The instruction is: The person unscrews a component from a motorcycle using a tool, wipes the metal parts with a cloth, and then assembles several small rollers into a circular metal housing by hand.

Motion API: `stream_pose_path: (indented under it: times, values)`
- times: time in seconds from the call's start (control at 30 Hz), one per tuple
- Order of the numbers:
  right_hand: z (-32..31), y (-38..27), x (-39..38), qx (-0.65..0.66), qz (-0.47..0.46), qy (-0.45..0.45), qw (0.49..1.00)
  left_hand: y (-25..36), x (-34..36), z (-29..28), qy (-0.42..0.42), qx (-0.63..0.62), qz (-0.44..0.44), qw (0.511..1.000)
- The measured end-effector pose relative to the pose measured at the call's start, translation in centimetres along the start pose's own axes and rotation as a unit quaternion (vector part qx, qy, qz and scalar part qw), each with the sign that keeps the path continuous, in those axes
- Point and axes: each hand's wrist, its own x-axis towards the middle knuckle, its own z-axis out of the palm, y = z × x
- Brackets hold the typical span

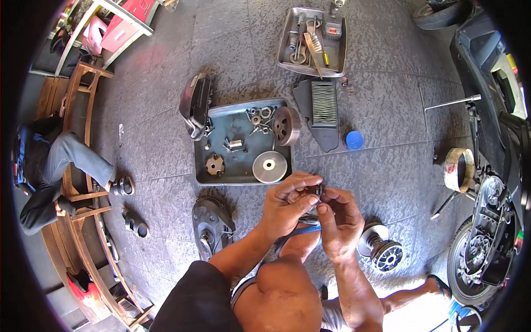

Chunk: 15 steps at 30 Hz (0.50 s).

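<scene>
My left hand [289, 203] and my right hand [340, 222] meet above my knee, fingertips pinched together. Between them is a small dark metal part [319, 190], mostly hidden by the fingers, so its kind does not show. Just beyond my hands lies a grey-blue tray [246, 163]. It carries a round metal pulley disc [262, 170] with a centre hole, a notched plate [214, 164], loose pins [234, 145] and several nuts and washers [260, 117]. A drum-shaped clutch bell [286, 126] leans on the tray's right edge, and a black cover [194, 108] on its left.
A tool tray [284, 62], a pleated air filter [324, 105] and a blue cap [354, 140] lie farther off. A scooter [487, 238] stands right, near a spool-shaped part [378, 243]. An engine cover [210, 224] lies left of my arm. Someone sits on a bench [74, 182].
</scene>
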Motion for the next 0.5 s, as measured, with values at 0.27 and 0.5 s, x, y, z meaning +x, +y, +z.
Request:
stream_pose_path:
  times: [0.27, 0.5]
  values:
    - [0.70, -0.47, -0.44, 0.089, 0.029, -0.013, 0.996, 0.75, -0.18, 0.06, -0.033, 0.234, 0.157, 0.959]
    - [0.85, -1.02, -0.30, 0.083, -0.017, -0.017, 0.996, 0.31, -0.15, 0.44, -0.022, 0.269, 0.277, 0.922]
